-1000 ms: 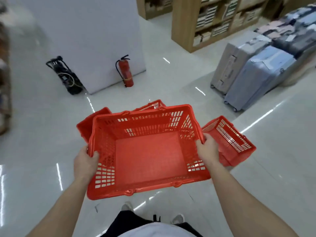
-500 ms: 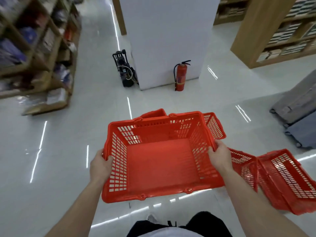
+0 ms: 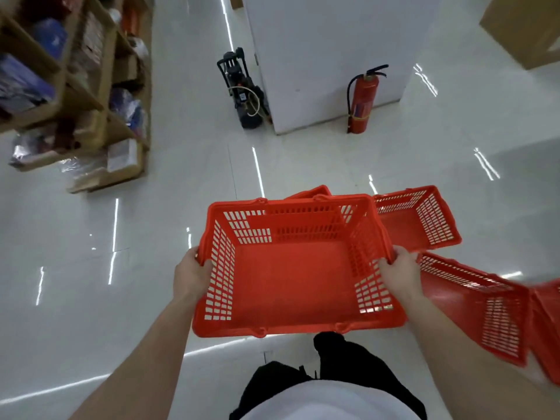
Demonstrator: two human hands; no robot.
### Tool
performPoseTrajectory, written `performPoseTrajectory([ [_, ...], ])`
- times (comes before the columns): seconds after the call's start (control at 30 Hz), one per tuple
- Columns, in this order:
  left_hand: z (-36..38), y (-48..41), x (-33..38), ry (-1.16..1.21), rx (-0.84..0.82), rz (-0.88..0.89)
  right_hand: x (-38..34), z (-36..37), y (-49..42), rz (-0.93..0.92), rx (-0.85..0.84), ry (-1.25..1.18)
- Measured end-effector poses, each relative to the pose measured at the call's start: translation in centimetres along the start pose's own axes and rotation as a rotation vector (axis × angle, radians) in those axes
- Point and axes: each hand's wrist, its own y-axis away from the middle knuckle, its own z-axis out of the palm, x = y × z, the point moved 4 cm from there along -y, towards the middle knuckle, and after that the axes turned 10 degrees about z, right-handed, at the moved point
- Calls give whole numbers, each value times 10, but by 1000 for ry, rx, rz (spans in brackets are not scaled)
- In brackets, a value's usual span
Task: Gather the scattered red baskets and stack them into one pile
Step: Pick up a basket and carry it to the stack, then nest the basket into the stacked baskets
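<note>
I hold an empty red basket (image 3: pixel 291 277) level above the floor, mouth up. My left hand (image 3: pixel 192 275) grips its left rim and my right hand (image 3: pixel 400 275) grips its right rim. Beyond its far edge, part of another red basket (image 3: pixel 309 192) shows on the floor, mostly hidden. A tilted red basket (image 3: pixel 421 219) lies to the right of that. A red basket on its side (image 3: pixel 485 310) lies by my right forearm, and one more red basket (image 3: pixel 548 328) is cut off by the right edge.
A white pillar (image 3: pixel 327 56) stands ahead with a red fire extinguisher (image 3: pixel 362 101) and a black wheeled device (image 3: pixel 242 92) at its base. Wooden shelves of goods (image 3: pixel 75 86) fill the left. A wooden unit (image 3: pixel 527 25) is at the top right. Glossy white floor (image 3: pixel 91 298) surrounds me.
The view has swung left and nearer the pillar. The held basket stays in both hands. The floor baskets at the right have come closer, and the suitcases have left the view.
</note>
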Motion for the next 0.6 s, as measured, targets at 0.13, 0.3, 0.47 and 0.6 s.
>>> performPoseTrajectory([
  [0.13,17,-56,37,-83,-125,34,0,6,-31,83,-41,33],
  [0.3,51,-128,82,-184,-297,129,7,15,-41,200,-35,-90],
  [0.47,101,-213,117,-278,-478,229,24,50,-34,408,-20,-196],
  [0.6,149,-278,142,-409,-614,418,37,96,-8,657,83,-297],
])
